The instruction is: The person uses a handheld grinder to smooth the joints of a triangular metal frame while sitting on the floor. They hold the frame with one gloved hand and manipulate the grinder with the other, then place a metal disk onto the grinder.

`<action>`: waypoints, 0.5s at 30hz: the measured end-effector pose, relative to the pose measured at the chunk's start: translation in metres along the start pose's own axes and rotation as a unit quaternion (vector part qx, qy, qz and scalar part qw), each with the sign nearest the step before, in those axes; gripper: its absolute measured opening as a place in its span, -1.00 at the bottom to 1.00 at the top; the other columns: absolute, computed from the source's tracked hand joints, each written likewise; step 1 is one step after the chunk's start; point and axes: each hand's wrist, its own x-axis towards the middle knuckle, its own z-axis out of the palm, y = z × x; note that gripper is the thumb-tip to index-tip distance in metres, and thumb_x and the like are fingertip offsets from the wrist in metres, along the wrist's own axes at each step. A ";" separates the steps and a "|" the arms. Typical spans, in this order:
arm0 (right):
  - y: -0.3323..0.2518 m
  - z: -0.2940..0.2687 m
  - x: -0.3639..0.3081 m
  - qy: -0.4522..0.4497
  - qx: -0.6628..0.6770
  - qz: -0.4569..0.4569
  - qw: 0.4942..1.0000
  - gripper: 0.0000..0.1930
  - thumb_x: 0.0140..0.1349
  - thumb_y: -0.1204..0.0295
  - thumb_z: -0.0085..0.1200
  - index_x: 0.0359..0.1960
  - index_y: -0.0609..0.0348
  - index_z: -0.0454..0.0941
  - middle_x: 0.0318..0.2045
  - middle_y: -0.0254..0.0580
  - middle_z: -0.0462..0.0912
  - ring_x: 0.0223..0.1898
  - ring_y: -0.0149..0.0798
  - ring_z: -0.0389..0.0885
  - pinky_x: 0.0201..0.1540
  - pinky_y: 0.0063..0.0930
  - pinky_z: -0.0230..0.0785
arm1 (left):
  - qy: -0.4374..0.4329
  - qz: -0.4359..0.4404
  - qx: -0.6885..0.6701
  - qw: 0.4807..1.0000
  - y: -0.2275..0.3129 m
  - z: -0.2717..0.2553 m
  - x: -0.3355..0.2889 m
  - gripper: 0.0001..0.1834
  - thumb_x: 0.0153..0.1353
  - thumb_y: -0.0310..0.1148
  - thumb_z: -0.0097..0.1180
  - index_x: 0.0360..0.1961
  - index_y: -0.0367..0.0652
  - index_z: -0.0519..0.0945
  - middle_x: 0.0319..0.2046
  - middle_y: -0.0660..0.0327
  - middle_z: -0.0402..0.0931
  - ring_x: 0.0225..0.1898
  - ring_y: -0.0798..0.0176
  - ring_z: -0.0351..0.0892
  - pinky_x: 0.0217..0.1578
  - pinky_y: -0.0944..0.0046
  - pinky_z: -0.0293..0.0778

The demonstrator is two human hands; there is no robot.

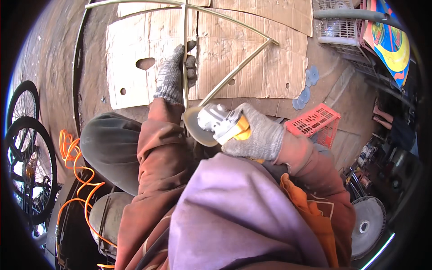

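A frame of thin, pale metal tubes point(238, 71) lies across the cardboard in front of me. My left hand point(170, 80), in a grey knit glove, is closed around its middle tube, fingers wrapping over from the right side. In my right hand point(260, 135), also gloved, is an angle grinder point(220, 122) with a silver head and yellow body, gripped around the body. Its round disc point(196, 127) is at the near end of the frame, where the tubes come together. Whether the disc touches the metal I cannot tell. My right fingertips are partly hidden.
Flat cardboard point(252, 54) covers the ground ahead. Several blue-grey discs point(304, 94) lie at its right corner, near a red plastic crate point(315, 120). A light plastic basket point(339, 29) stands far right. An orange coiled hose point(72, 148) and bicycle wheels point(31, 166) are at left. Another person's feet point(382, 117) show at right.
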 end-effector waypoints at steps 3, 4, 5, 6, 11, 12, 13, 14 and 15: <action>0.024 -0.011 0.020 0.012 0.042 0.049 0.998 -0.29 -0.02 0.32 0.50 0.06 0.32 0.29 -0.07 -0.12 0.61 -0.04 -0.31 0.60 0.09 -0.41 0.46 | 0.008 -0.006 0.008 1.000 0.001 -0.001 -0.003 -0.62 0.48 0.02 -0.11 0.12 0.08 0.54 -0.61 0.47 0.32 -0.71 0.48 0.21 -0.69 0.42 0.14; 0.039 -0.024 0.033 0.022 0.102 0.085 0.991 -0.29 -0.02 0.33 0.50 0.06 0.32 0.28 -0.07 -0.12 0.61 -0.05 -0.31 0.60 0.08 -0.40 0.46 | 0.012 -0.011 0.004 1.000 0.000 -0.001 -0.004 -0.62 0.48 0.02 -0.11 0.12 0.08 0.53 -0.62 0.47 0.31 -0.71 0.48 0.21 -0.69 0.43 0.13; 0.044 -0.038 0.043 0.036 0.137 0.045 0.989 -0.34 -0.02 0.34 0.49 0.03 0.32 0.34 -0.09 -0.14 0.64 -0.08 -0.33 0.62 0.03 -0.41 0.49 | 0.015 -0.017 0.001 1.000 -0.001 -0.002 -0.003 -0.62 0.48 0.02 -0.10 0.12 0.08 0.53 -0.62 0.47 0.30 -0.71 0.48 0.21 -0.69 0.43 0.12; 0.048 -0.052 0.049 0.052 0.169 0.005 0.984 -0.38 -0.03 0.36 0.49 -0.01 0.32 0.39 -0.11 -0.16 0.66 -0.10 -0.35 0.64 -0.02 -0.43 0.51 | 0.011 -0.015 -0.003 1.000 -0.003 -0.001 -0.001 -0.62 0.48 0.02 -0.10 0.12 0.07 0.53 -0.63 0.47 0.29 -0.72 0.48 0.20 -0.70 0.43 0.11; 0.063 -0.042 0.056 0.024 0.194 0.036 0.980 -0.52 0.01 0.39 0.42 -0.07 0.26 0.49 -0.14 -0.23 0.69 -0.06 -0.36 0.64 0.03 -0.44 0.50 | 0.022 -0.016 0.027 0.999 -0.008 -0.006 0.011 -0.54 0.48 0.04 -0.05 0.22 -0.01 0.46 -0.67 0.47 0.23 -0.72 0.47 0.20 -0.72 0.45 0.13; 0.037 -0.029 0.042 -0.002 0.128 0.011 0.992 -0.44 -0.03 0.34 0.45 -0.05 0.30 0.43 -0.12 -0.16 0.67 -0.05 -0.31 0.63 0.06 -0.42 0.48 | 0.050 -0.010 0.037 0.998 -0.007 -0.010 0.010 -0.54 0.48 0.05 -0.04 0.21 0.00 0.46 -0.68 0.47 0.22 -0.73 0.47 0.19 -0.73 0.44 0.13; 0.012 -0.018 0.023 -0.014 0.062 -0.012 0.998 -0.35 -0.07 0.28 0.48 -0.03 0.33 0.38 -0.11 -0.09 0.66 -0.03 -0.27 0.62 0.09 -0.41 0.46 | 0.044 -0.003 0.043 0.998 -0.010 -0.012 0.012 -0.54 0.47 0.06 -0.03 0.20 0.01 0.48 -0.68 0.47 0.21 -0.74 0.47 0.19 -0.73 0.43 0.13; 0.015 -0.016 0.019 0.003 0.018 0.013 1.000 -0.30 -0.08 0.25 0.49 0.00 0.35 0.35 -0.10 -0.05 0.64 -0.04 -0.26 0.61 0.09 -0.40 0.46 | 0.031 -0.008 0.040 0.999 -0.008 -0.009 0.011 -0.52 0.47 0.06 -0.02 0.21 0.01 0.47 -0.69 0.47 0.22 -0.75 0.48 0.18 -0.74 0.44 0.12; 0.020 -0.014 0.017 0.013 -0.023 0.038 0.999 -0.25 -0.09 0.22 0.50 0.02 0.37 0.32 -0.08 -0.01 0.63 -0.04 -0.24 0.61 0.09 -0.39 0.46 | 0.026 -0.006 0.035 0.999 -0.008 -0.007 0.009 -0.52 0.47 0.06 -0.02 0.22 0.00 0.46 -0.69 0.48 0.22 -0.75 0.49 0.17 -0.74 0.44 0.12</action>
